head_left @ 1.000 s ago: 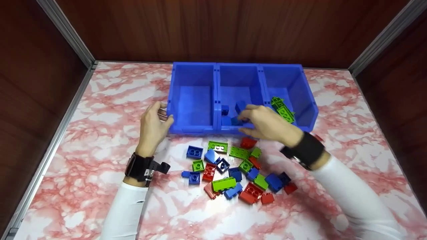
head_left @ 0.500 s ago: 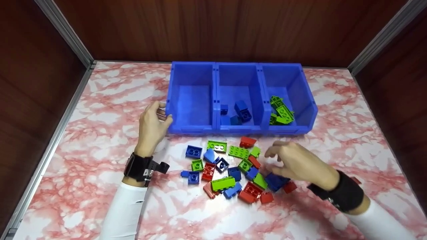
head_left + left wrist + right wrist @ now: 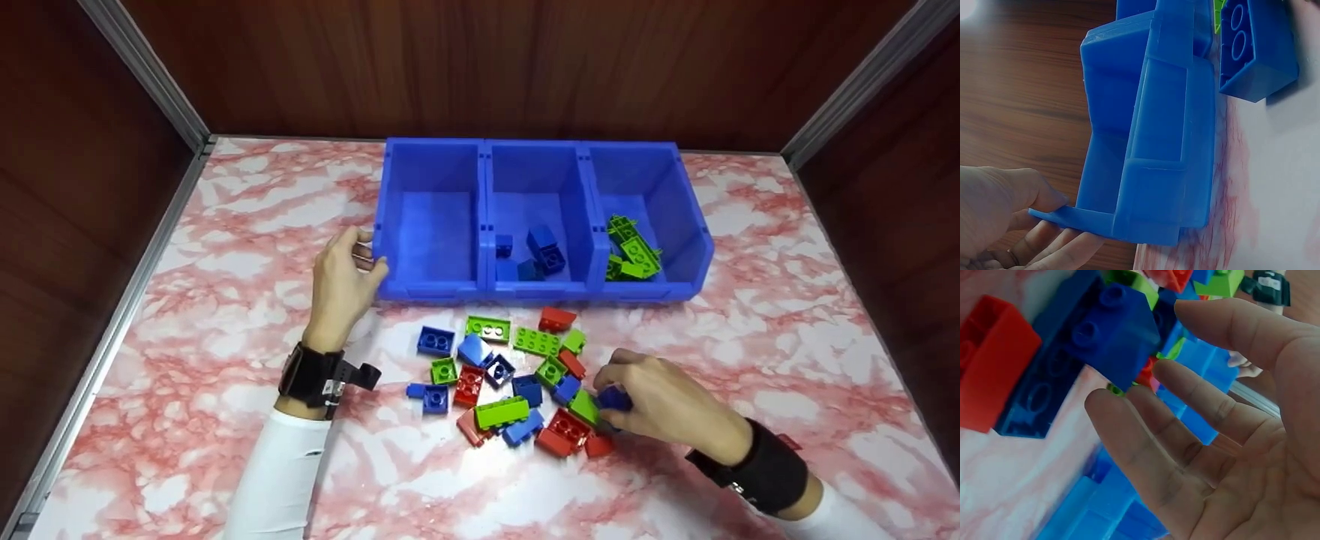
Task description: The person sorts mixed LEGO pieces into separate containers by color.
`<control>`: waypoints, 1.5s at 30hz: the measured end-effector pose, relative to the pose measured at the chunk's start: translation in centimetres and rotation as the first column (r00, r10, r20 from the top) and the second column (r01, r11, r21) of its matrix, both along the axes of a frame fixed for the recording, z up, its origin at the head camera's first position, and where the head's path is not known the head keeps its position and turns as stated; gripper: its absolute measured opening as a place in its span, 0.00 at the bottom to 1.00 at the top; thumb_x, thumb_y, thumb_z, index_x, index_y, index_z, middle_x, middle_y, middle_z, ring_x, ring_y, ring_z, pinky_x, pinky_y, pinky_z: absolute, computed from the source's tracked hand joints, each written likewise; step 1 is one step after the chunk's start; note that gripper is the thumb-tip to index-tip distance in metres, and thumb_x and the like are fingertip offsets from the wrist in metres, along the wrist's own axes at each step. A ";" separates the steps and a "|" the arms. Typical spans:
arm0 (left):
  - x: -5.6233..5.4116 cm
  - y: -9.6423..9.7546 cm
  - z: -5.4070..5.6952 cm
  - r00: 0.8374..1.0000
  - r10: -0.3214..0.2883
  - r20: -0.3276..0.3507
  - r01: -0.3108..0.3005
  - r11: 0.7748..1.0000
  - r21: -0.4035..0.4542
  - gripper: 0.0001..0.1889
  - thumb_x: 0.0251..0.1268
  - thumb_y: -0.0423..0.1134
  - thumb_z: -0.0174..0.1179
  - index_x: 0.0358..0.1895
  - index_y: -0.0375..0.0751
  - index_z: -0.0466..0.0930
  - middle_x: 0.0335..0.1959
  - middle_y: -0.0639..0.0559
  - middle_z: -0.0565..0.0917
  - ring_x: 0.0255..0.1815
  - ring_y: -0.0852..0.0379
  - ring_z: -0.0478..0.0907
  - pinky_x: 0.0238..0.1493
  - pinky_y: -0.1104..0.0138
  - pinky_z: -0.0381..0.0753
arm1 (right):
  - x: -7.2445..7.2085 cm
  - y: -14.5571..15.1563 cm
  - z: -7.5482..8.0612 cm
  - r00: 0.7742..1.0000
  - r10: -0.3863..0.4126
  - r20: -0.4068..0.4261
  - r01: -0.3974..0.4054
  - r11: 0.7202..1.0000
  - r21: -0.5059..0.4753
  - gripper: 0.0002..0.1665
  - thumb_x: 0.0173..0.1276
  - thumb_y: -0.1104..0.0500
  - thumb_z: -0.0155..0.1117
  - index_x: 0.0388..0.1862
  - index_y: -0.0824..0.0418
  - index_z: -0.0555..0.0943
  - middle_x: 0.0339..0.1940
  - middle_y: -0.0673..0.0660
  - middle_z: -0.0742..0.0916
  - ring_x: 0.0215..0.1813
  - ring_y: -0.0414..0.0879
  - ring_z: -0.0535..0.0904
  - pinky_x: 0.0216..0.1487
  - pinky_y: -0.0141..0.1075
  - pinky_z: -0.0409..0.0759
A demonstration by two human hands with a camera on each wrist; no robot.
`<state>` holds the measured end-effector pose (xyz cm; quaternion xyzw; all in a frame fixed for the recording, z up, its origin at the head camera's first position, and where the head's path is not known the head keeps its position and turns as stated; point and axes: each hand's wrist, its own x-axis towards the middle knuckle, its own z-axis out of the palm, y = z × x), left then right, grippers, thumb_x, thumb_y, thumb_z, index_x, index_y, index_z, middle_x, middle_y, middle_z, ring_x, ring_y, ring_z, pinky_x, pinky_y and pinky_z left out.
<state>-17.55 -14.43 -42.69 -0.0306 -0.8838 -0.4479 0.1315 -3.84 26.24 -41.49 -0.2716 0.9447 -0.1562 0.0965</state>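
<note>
My left hand grips the left wall of the blue storage bin. In the left wrist view, its thumb lies on the rim and the fingers are underneath. At the right side of the loose pile, my right hand reaches around a dark blue toy brick. The right wrist view shows the fingers spread and fairly straight beside that blue brick, with a gap to the thumb. Another dark blue brick and a red brick lie close by.
Three compartments make up the bin: blue bricks lie in the middle one, green bricks in the right one. In front spreads a pile of red, green and blue bricks. Dark wooden panels enclose the marbled tabletop.
My right hand has left the middle compartment and come down to the pile's right side, around a blue brick. More green pieces show in the right compartment. My left hand stays on the bin.
</note>
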 end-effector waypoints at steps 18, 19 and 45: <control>-0.1 0.0 -0.1 1.000 0.001 0.019 -0.001 1.000 -0.001 0.16 0.63 0.28 0.66 0.53 0.28 0.79 0.47 0.35 0.85 0.46 0.40 0.87 0.52 0.54 0.90 | -1.6 -0.7 1.4 1.000 0.005 -0.010 -0.006 0.998 -0.059 0.12 0.58 0.65 0.80 0.41 0.57 0.91 0.38 0.49 0.88 0.39 0.39 0.84 0.37 0.28 0.88; -0.2 0.0 -0.1 1.000 0.002 0.016 -0.002 1.000 -0.003 0.15 0.63 0.27 0.65 0.53 0.28 0.80 0.47 0.35 0.85 0.46 0.40 0.87 0.52 0.53 0.90 | -2.0 -0.8 1.7 1.000 0.012 -0.023 -0.014 0.998 -0.067 0.12 0.58 0.65 0.80 0.41 0.57 0.91 0.38 0.50 0.88 0.38 0.39 0.84 0.37 0.29 0.88; -0.1 0.2 0.1 1.000 0.002 0.030 -0.002 1.000 0.007 0.16 0.62 0.26 0.66 0.54 0.29 0.79 0.47 0.36 0.85 0.46 0.41 0.87 0.53 0.54 0.90 | -13.9 -6.0 4.4 0.973 -0.002 -0.229 -0.032 0.989 -0.143 0.16 0.62 0.66 0.75 0.49 0.70 0.90 0.48 0.67 0.91 0.41 0.57 0.90 0.40 0.46 0.92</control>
